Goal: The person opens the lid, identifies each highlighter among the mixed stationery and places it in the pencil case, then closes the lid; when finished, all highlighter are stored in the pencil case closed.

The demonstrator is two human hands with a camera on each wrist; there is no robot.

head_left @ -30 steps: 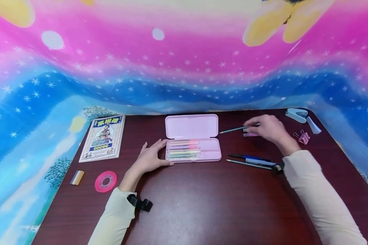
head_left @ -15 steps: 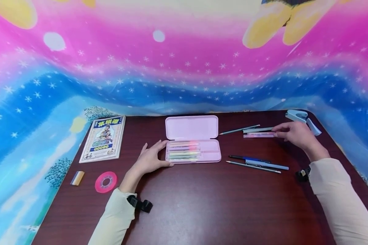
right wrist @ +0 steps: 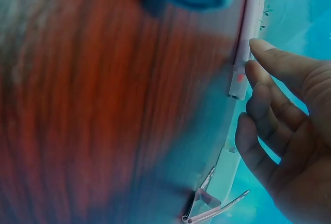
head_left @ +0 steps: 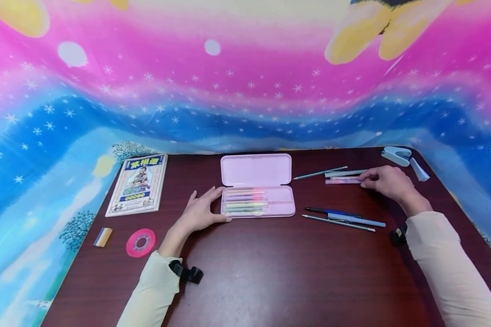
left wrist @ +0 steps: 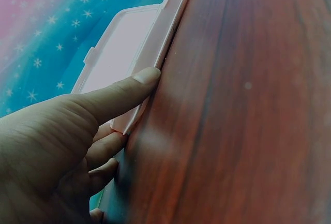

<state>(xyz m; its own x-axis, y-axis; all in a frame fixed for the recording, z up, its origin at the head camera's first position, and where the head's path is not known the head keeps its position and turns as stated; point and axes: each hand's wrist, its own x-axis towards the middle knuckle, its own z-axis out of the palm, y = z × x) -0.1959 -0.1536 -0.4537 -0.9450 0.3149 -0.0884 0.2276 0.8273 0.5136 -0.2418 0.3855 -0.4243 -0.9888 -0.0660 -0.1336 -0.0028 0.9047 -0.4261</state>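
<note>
An open pink pencil case (head_left: 280,208) lies mid-table, its lid (head_left: 256,170) folded back and several pastel highlighters (head_left: 245,205) in its tray. My left hand (head_left: 200,211) holds the case's left end; in the left wrist view the thumb (left wrist: 124,95) lies along the front side, with other fingers at the end. Over at the right, my right hand (head_left: 388,184) has thumb and fingertips around the right end of a pink highlighter (head_left: 342,180) on the table. A grey-green pen (head_left: 343,173) and a green pencil (head_left: 321,172) lie just behind it.
Nearer me lie a blue pen (head_left: 335,211), a light-blue pen (head_left: 358,220) and a pencil (head_left: 331,221). A stapler (head_left: 397,156) and white tube-like item (head_left: 419,170) stand far right; a binder clip (right wrist: 207,200) is near. Left: booklet (head_left: 138,184), eraser (head_left: 102,237), pink tape roll (head_left: 132,249).
My right hand let go of the green pencil, leaving it behind the pens, then moved right and slightly back left onto the pink highlighter. The left hand stayed on the case.
</note>
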